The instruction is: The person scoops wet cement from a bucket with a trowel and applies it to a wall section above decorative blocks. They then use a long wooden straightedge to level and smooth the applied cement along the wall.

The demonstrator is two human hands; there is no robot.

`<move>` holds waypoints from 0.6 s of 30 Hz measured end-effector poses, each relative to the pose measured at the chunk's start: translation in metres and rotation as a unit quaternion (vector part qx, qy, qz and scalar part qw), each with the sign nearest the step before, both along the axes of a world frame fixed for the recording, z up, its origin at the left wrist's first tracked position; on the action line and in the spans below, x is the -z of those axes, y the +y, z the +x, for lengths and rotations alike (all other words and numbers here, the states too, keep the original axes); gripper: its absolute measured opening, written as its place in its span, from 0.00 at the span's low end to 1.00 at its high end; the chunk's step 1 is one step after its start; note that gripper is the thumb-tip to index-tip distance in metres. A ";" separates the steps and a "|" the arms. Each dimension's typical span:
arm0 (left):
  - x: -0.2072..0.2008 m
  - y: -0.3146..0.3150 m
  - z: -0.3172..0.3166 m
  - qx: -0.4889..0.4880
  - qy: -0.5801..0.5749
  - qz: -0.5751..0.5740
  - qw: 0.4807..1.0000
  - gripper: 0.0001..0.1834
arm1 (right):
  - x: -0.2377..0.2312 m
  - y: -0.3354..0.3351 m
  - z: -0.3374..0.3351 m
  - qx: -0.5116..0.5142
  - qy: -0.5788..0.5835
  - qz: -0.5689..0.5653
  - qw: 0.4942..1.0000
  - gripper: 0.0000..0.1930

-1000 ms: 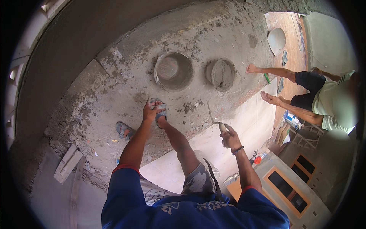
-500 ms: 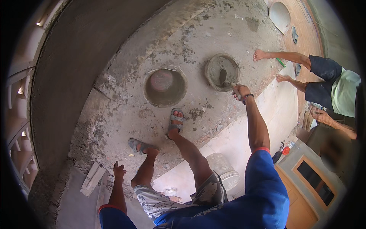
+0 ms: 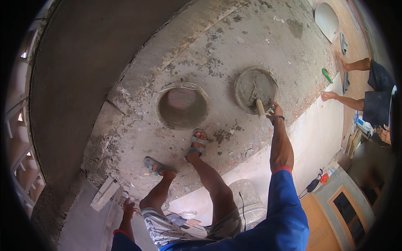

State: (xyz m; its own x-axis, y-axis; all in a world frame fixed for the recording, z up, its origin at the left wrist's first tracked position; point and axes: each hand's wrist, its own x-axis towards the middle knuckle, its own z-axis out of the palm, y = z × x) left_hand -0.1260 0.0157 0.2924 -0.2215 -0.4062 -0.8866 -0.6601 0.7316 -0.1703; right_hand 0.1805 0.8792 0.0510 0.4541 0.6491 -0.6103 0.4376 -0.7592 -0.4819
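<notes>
My right hand (image 3: 275,113) is at the near right rim of a round bucket (image 3: 238,101) of wet grey mortar (image 3: 260,82). Its fingers are apart, close beside the wooden handle (image 3: 260,108) of a trowel, and do not appear to wrap round it. The trowel's handle leans out over the rim, while its blade is mostly hidden in the mortar. Left of this bucket stands a larger tub (image 3: 202,113), with a reddish round patch inside. Low on the left, my left hand (image 3: 128,206) hangs free with loosely parted fingers, beside a short wooden block (image 3: 104,193).
My sandalled feet stand on rough, mortar-spattered concrete (image 3: 201,175). A pale lidded bucket (image 3: 247,196) is by my right leg. At the right, another person's bare foot (image 3: 328,96) is near a green object (image 3: 327,75). A grey wall (image 3: 92,71) rises on the left.
My right hand has let go of the trowel, whose handle now leans on the bucket rim. The view has shifted, and the other person appears farther right.
</notes>
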 end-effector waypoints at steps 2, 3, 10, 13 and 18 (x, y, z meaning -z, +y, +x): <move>-0.019 -0.007 0.004 0.002 0.005 -0.002 1.000 0.36 | -0.001 -0.009 -0.001 0.071 0.054 0.028 0.996 0.26; -0.025 -0.008 0.005 -0.008 0.013 0.001 1.000 0.36 | -0.009 -0.010 -0.008 0.114 0.061 0.055 0.990 0.25; -0.046 0.005 0.019 -0.014 0.064 0.034 0.997 0.35 | -0.120 -0.034 -0.080 -0.125 0.316 -0.039 0.940 0.08; -0.063 0.021 0.010 -0.018 0.113 0.095 0.989 0.33 | -0.134 -0.094 -0.080 -0.079 0.274 -0.001 0.958 0.09; -0.111 -0.028 0.063 -0.133 0.147 0.070 0.978 0.32 | -0.222 -0.151 -0.079 -0.190 0.196 -0.036 0.961 0.11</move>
